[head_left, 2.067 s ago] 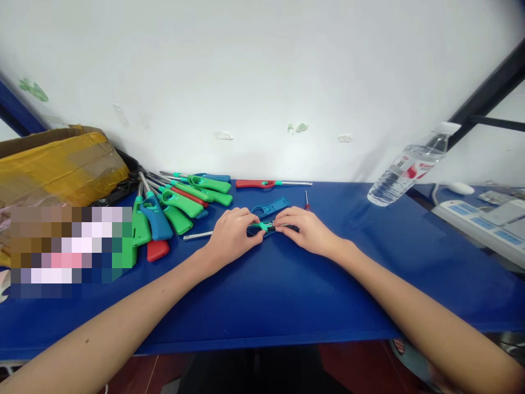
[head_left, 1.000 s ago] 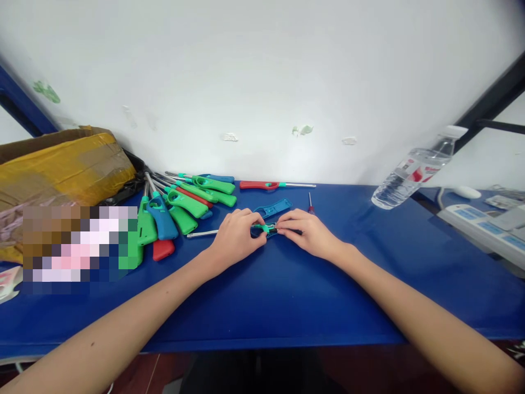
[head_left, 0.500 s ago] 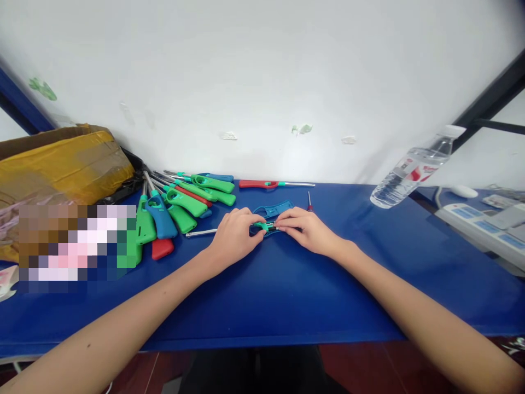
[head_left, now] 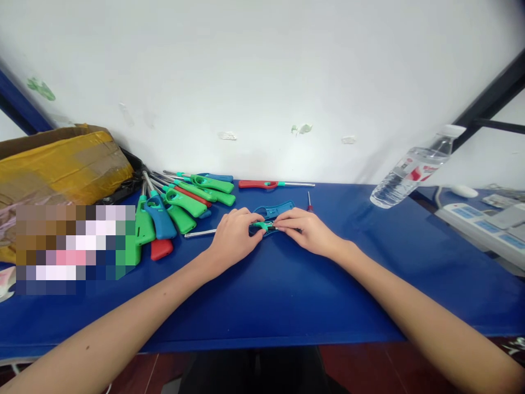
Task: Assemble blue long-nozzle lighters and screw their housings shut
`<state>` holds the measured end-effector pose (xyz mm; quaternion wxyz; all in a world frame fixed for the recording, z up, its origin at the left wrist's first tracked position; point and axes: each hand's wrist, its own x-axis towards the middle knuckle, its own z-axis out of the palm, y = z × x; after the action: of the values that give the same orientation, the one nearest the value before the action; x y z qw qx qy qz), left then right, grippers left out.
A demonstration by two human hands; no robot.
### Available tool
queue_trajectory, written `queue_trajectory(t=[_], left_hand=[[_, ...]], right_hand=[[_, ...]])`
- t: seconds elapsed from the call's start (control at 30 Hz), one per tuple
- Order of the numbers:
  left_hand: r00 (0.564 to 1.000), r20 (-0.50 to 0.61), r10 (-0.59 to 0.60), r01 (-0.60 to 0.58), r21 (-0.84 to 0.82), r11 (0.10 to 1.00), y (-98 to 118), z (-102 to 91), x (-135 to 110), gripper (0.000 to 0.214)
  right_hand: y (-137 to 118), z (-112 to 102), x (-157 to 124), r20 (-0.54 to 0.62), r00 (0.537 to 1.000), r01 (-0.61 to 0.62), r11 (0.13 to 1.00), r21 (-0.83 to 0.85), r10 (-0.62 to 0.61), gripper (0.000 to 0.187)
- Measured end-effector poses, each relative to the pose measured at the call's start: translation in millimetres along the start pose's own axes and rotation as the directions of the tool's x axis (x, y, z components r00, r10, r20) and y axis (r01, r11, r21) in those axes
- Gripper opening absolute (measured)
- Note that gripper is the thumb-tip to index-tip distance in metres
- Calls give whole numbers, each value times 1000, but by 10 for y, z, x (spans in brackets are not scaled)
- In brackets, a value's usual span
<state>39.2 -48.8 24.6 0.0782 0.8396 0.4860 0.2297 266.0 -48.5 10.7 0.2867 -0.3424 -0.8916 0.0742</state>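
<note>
My left hand [head_left: 233, 236] is closed on an opened long-nosed gas lighter, its metal barrel [head_left: 200, 233] sticking out to the left. Between the hands, a green inner piece [head_left: 259, 226] lies in the lower blue handle shell. My right hand [head_left: 310, 230] pinches a small dark part [head_left: 272, 226] at the lighter's middle, with thumb and fingers together; the fingertips partly hide it. Just behind the fingers lies the other blue handle half [head_left: 274, 210]. A small screwdriver [head_left: 309, 203] with a red handle rests beyond my right hand.
Green, blue and red gas lighters [head_left: 186, 202] are piled at the left. A red lighter [head_left: 258, 185] lies along the wall. A taped cardboard box [head_left: 65, 169] stands far left. At the right are a tilted water bottle [head_left: 410, 172] and a white power strip [head_left: 484, 224].
Both hands keep nearly the same position on the lighter, with only very slight finger movement at the small dark part. The view has shifted slightly.
</note>
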Motion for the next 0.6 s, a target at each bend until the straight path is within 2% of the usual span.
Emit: queue_trajectory(t=[0.23, 0.33, 0.47, 0.6], left_hand=[[1000, -6, 6, -6, -25, 1000, -6, 20, -13, 20], [995, 13, 96, -96, 29, 995, -36, 10, -9, 20], [965, 41, 259, -261, 61, 963, -113, -9, 14, 21], [956, 26, 293, -294, 100, 951, -141, 13, 7, 21]], right_hand=[[-44, 3, 4, -26, 1000, 0, 999, -53, -1, 25], [-52, 2, 8, -29, 1000, 0, 997, -74, -2, 26], [-60, 0, 17, -30, 1000, -2, 997, -77, -1, 26], [-72, -4, 26, -36, 999, -8, 998, -56, 6, 25]])
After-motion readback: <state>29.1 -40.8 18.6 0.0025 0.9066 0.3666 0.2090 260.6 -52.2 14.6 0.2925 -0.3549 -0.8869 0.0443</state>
